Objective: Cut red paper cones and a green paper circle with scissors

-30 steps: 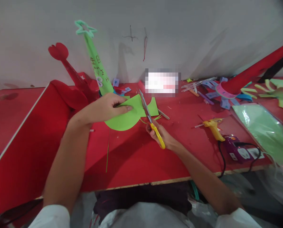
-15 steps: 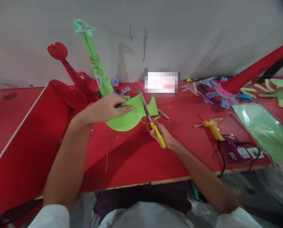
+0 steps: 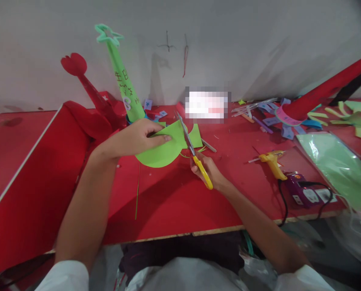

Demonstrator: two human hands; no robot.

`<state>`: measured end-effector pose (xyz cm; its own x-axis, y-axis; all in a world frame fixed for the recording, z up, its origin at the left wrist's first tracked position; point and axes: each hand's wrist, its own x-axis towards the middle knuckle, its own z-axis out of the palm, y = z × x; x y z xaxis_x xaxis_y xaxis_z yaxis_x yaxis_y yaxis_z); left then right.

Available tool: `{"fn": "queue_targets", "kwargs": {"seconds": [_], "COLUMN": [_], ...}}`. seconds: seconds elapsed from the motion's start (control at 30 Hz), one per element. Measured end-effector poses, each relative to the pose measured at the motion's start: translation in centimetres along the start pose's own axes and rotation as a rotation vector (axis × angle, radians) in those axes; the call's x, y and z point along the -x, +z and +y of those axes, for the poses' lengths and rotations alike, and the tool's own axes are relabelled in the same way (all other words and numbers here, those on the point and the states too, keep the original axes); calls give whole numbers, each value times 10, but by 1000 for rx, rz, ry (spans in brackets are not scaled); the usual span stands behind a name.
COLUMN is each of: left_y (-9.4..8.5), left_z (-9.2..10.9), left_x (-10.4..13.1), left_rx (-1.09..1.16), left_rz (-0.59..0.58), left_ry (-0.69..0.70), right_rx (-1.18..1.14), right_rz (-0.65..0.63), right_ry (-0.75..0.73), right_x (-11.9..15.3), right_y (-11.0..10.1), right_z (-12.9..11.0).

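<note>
My left hand (image 3: 147, 137) pinches a bright green sheet (image 3: 162, 155) with a rounded lower edge, thumb on top and fingers beneath. My right hand (image 3: 209, 171) is closed round the yellow handles of a pair of scissors (image 3: 203, 171). Their blades point up and away from me, lying along the sheet's right edge. Whether the blades are parted is hard to make out. Just right of them is a green offcut (image 3: 196, 137) with a curved notch. A thin green strip (image 3: 137, 194) lies below the sheet.
A green paper cone (image 3: 127, 87) with a star top stands behind my left hand. Red shapes (image 3: 92, 121) and a red panel (image 3: 38, 190) rise at left. On the right are a yellow glue gun (image 3: 273, 161), a purple box (image 3: 301, 190) with cables, and a plastic-wrapped green pack (image 3: 334, 165).
Almost nothing differs. The scissors and my right hand have shifted very slightly to the right; my left hand holds the sheet in the same place.
</note>
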<state>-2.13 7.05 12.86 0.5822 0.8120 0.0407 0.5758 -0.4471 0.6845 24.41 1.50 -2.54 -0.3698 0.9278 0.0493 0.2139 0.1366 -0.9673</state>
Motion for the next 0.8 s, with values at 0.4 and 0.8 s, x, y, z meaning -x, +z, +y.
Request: {"fn": "queue_targets", "kwargs": {"seconds": [0.4,0.8], "left_y": [-2,-11], "left_z": [-1,-3], "left_x": [0,8], "left_rx": [-2,75], "left_rz": [-6,82], "left_ry": [-7,-87], "right_rx": [22,192], "right_rz": [40,195], "right_ry": [68,67], "right_x": [0,-3], "right_y": [-1,-3], "right_z": [-3,-5]}}
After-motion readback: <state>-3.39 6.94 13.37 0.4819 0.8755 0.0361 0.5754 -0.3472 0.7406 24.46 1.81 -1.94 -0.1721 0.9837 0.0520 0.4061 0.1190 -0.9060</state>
